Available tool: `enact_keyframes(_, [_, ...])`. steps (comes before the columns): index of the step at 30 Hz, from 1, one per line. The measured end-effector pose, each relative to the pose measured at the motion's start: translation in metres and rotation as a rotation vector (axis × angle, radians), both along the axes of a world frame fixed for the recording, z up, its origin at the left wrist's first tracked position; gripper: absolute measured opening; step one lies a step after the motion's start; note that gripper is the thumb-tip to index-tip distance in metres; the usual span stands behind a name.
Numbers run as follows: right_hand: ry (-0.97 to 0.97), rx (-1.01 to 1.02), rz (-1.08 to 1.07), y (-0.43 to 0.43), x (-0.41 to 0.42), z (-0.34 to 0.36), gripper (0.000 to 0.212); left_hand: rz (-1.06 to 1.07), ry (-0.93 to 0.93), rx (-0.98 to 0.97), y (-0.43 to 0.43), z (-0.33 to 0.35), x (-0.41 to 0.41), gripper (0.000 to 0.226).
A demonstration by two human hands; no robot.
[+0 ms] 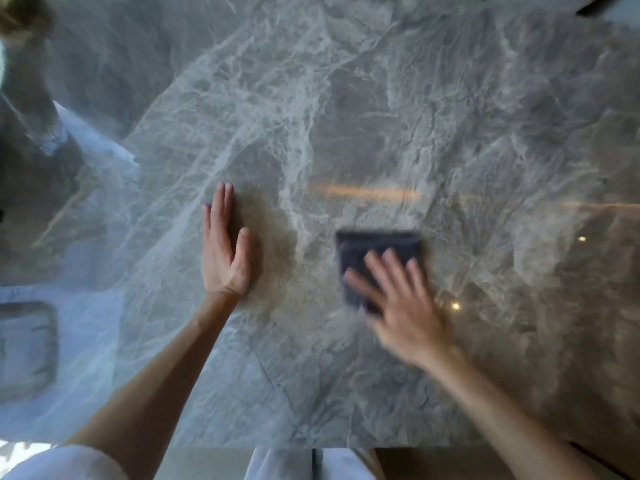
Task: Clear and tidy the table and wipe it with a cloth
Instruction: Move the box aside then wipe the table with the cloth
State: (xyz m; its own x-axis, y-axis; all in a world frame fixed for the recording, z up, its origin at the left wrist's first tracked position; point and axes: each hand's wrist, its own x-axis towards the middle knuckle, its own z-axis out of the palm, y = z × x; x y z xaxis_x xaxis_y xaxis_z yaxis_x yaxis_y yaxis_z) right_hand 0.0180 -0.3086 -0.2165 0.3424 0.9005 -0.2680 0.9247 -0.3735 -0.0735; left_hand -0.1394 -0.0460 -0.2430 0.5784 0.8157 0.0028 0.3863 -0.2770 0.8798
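Note:
A glossy grey marble table [346, 98] fills the view. A dark folded cloth [374, 245] lies flat on it, right of centre. My right hand [398, 303] presses down on the cloth's near half with fingers spread; hand and cloth are motion-blurred. My left hand [225, 247] rests on the bare marble left of the cloth, fingers straight and close together, holding nothing.
The table's near edge [311, 446] runs along the bottom, with my light clothing below it. Window light and room reflections glare across the left part of the surface [69, 237]. A dark object [595, 3] pokes in at the far right corner.

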Motion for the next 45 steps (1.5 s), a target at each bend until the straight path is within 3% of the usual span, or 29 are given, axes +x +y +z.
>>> enact_keyframes(2, [-0.032, 0.064, -0.352, 0.069, 0.045, -0.005, 0.064, 0.066, 0.028, 0.023, 0.0, -0.003, 0.002, 0.059])
enact_keyframes(3, [-0.013, 0.082, -0.429, 0.109, 0.045, -0.007, 0.064, 0.081, 0.006, 0.02, 0.001, -0.004, 0.003, 0.06])
enact_keyframes(4, [0.013, 0.102, -0.412, 0.141, 0.028, -0.011, 0.064, 0.083, -0.055, -0.01, 0.002, -0.005, 0.004, 0.061])
enact_keyframes(6, [0.097, 0.174, -0.153, 0.163, -0.038, -0.014, 0.066, 0.093, -0.227, -0.122, 0.0, -0.005, 0.001, 0.065])
enact_keyframes(9, [0.175, 0.145, 0.145, 0.085, -0.114, -0.009, 0.071, 0.074, -0.293, -0.247, 0.003, 0.005, -0.001, 0.069])
enact_keyframes(12, [0.126, 0.036, 0.194, -0.002, -0.085, 0.001, 0.08, -0.001, -0.2, -0.336, 0.004, 0.025, 0.001, 0.076])
enact_keyframes(15, [0.006, -0.017, -0.104, 0.003, -0.01, 0.0, 0.073, -0.06, -0.086, -0.326, -0.003, 0.045, -0.001, 0.083])
enact_keyframes(17, [0.04, 0.012, -0.379, 0.054, 0.012, 0.002, 0.065, -0.058, -0.039, -0.271, -0.014, 0.06, -0.007, 0.088])
enact_keyframes(18, [0.077, 0.015, -0.419, 0.082, 0.004, 0.003, 0.064, -0.041, -0.045, -0.252, -0.019, 0.067, -0.01, 0.089])
enact_keyframes(19, [0.122, 0.036, -0.371, 0.103, -0.013, 0.002, 0.063, -0.007, -0.063, -0.25, -0.024, 0.074, -0.015, 0.088])
enact_keyframes(21, [0.19, 0.051, -0.07, 0.113, -0.066, 0.002, 0.063, 0.096, -0.089, -0.289, -0.03, 0.088, -0.025, 0.08])
enact_keyframes(24, [0.221, -0.004, 0.318, 0.062, -0.109, 0.008, 0.068, 0.185, -0.055, -0.308, -0.034, 0.114, -0.044, 0.072])
enact_keyframes(28, [0.19, -0.105, 0.459, -0.015, -0.062, 0.031, 0.064, 0.187, -0.012, -0.301, -0.038, 0.142, -0.069, 0.069])
enact_keyframes(30, [0.263, -0.131, 0.246, -0.035, -0.026, 0.041, 0.062, 0.178, 0.026, -0.355, -0.037, 0.142, -0.079, 0.061])
enact_keyframes(33, [0.603, -0.152, -0.379, -0.008, -0.001, 0.051, 0.058, 0.162, 0.131, -0.445, -0.042, 0.13, -0.086, 0.042])
enact_keyframes(35, [0.758, -0.169, -0.663, 0.035, -0.013, 0.057, 0.062, 0.19, 0.141, -0.566, -0.049, 0.122, -0.084, 0.038])
enact_keyframes(42, [0.972, -0.194, -0.603, 0.166, -0.136, 0.065, 0.065, 0.387, 0.064, -0.811, -0.035, 0.11, -0.102, 0.043])
enact_keyframes(45, [1.282, -0.155, -0.702, 0.201, -0.184, 0.072, 0.077, 0.387, -0.037, -0.955, -0.01, 0.113, -0.12, 0.038])
